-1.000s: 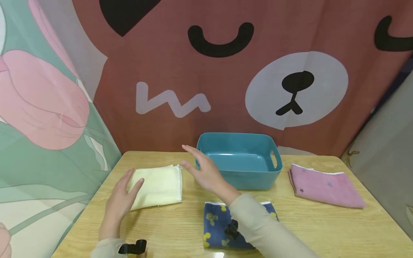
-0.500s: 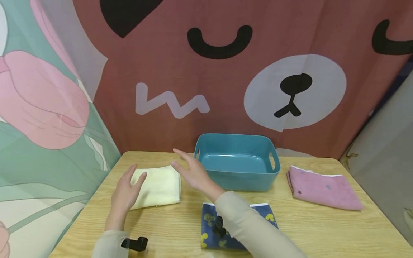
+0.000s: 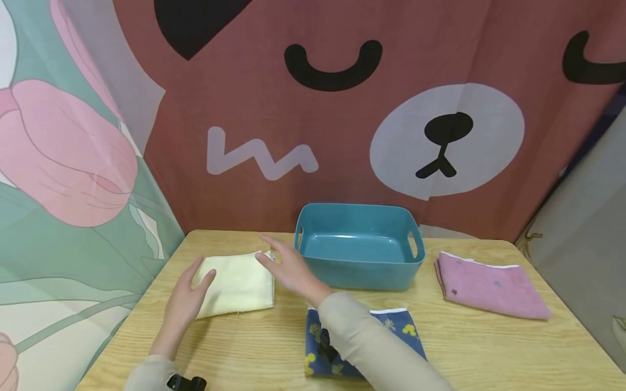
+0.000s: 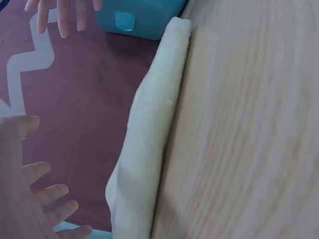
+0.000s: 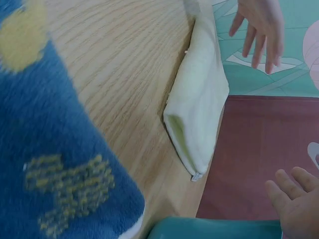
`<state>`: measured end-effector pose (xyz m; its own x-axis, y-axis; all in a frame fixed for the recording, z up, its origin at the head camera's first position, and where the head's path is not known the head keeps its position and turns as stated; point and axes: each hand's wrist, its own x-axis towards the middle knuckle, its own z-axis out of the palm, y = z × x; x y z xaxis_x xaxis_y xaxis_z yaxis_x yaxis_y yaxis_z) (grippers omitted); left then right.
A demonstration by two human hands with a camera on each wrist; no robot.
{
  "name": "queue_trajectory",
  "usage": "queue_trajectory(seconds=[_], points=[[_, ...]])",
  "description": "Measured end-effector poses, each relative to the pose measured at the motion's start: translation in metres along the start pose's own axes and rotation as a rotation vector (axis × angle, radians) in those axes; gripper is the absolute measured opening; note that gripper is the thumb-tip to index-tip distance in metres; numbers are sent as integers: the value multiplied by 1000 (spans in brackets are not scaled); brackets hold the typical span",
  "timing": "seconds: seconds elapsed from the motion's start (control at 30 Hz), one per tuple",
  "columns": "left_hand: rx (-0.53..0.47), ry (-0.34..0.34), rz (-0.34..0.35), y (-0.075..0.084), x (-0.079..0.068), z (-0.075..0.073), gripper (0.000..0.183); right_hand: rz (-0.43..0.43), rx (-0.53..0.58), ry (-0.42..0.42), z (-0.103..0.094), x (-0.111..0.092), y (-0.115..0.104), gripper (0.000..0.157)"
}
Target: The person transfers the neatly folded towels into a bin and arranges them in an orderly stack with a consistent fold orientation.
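A folded pale yellow towel lies on the left part of the table, between my two hands. My left hand is held over its left edge, fingers extended and thumb apart. Over its right back corner hovers my right hand, fingers also extended. In the left wrist view, a gap separates the left hand from the towel. The right wrist view shows the right hand apart from the towel's open folded end. Neither hand holds anything.
Behind my right hand stands a teal basket with handle holes. A folded blue towel with yellow patterns lies in front, partly covered by my right sleeve. A folded pink towel lies at right on the wooden table.
My right hand has shifted left from beside the basket and lowered toward the yellow towel's right corner. The left hand has moved only slightly. The towels and basket remain in place.
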<state>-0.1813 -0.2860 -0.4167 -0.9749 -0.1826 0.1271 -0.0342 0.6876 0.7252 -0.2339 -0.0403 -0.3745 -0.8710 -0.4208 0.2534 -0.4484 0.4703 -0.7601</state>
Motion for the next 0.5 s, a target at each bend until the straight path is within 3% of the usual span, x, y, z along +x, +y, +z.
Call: queue_trajectory(seconds=[0.3,0.5], points=[[-14,-89,-67,-3,-1,-8,82,106,114,-48,12,6,-3,50],[-40,-120,-120,-10,-2,-8,84,148,108,-42,19,6,6,50]])
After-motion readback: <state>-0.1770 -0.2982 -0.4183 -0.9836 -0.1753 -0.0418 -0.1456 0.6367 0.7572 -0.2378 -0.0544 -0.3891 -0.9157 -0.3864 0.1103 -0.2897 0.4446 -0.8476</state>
